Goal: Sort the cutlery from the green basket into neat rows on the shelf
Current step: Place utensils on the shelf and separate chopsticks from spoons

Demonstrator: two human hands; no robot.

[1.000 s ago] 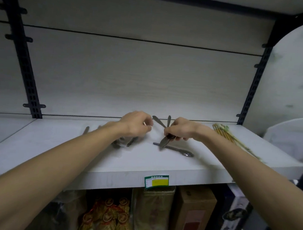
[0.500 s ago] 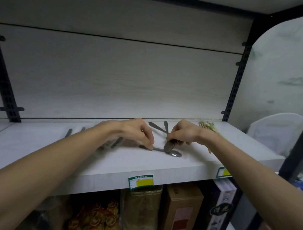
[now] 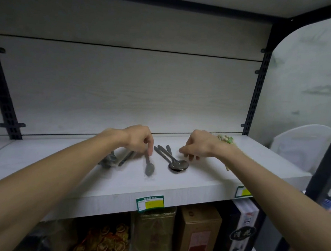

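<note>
Head view, chopsticks [image 3: 225, 139] behind right hand [image 3: 199, 146]

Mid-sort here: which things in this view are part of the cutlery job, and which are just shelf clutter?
Job:
single spoon under the left hand
stacked spoons beside the right hand
cutlery pile behind the left arm
chopsticks
shelf

Clutter:
price tags
brown box
dark box
packaged goods below

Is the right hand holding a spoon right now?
No, the right hand hovers with nothing in it above the spoons on the shelf.
</note>
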